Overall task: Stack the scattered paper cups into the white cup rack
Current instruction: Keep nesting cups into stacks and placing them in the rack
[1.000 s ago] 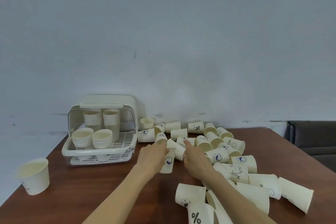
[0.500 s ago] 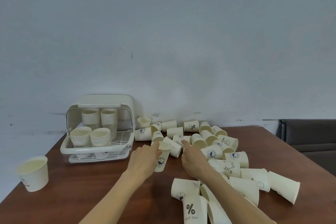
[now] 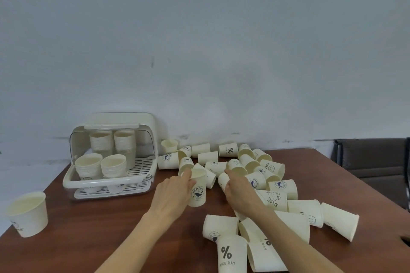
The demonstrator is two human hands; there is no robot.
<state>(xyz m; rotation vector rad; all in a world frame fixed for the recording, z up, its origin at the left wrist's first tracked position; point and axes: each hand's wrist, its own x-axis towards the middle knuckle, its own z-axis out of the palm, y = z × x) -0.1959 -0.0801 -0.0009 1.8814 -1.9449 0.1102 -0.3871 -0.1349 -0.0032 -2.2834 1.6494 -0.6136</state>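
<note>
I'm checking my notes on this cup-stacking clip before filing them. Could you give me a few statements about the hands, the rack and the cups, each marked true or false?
1. The left hand holds an upright paper cup with a whale logo. True.
2. The white cup rack holds no cups. False: four stacks of cups stand in it.
3. A single paper cup stands upright near the table's left edge, apart from the pile. True.
4. The right hand is lifted high above the table. False: it is down among the scattered cups, its grip on a tipped cup.
5. The cup nearest the camera carries a percent sign. True.
</note>
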